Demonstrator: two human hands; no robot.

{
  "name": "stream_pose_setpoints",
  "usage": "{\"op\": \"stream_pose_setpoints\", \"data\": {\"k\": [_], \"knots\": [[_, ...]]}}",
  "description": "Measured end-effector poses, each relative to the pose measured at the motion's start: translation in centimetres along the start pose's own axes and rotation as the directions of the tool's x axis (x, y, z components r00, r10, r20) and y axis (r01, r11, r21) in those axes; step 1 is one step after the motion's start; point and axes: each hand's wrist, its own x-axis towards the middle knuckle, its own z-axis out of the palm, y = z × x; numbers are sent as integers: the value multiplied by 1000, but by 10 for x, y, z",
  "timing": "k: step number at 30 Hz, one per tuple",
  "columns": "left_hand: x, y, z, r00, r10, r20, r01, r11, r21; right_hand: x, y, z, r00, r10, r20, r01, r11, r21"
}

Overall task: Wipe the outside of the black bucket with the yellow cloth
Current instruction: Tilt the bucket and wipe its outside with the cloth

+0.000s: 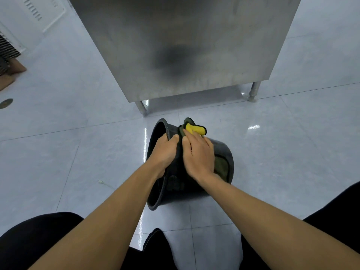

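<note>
The black bucket (176, 189) lies tipped on its side on the tiled floor, its open mouth facing left. My left hand (165, 151) grips the bucket's rim at the top. My right hand (197, 154) presses the yellow cloth (195, 129) flat against the bucket's outer wall; a yellow fold sticks out beyond my fingertips and a darker green part of the cloth shows past my wrist on the right. Most of the cloth is hidden under my palm.
A stainless steel cabinet (185, 45) on short legs stands just beyond the bucket. A floor drain (6, 103) and a brown cardboard piece (11, 73) lie far left. My knees in black trousers frame the bottom of the view.
</note>
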Motion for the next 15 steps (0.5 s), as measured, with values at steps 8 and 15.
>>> {"op": "stream_pose_setpoints", "data": {"k": [8, 15], "knots": [[-4, 3, -9, 994, -107, 7, 107, 987, -118, 1, 35, -9, 996, 92, 1, -91, 992, -90], [-5, 3, 0, 992, -126, -25, 121, 982, -146, 7, 41, -9, 960, 280, 0, -278, 952, -129]]}}
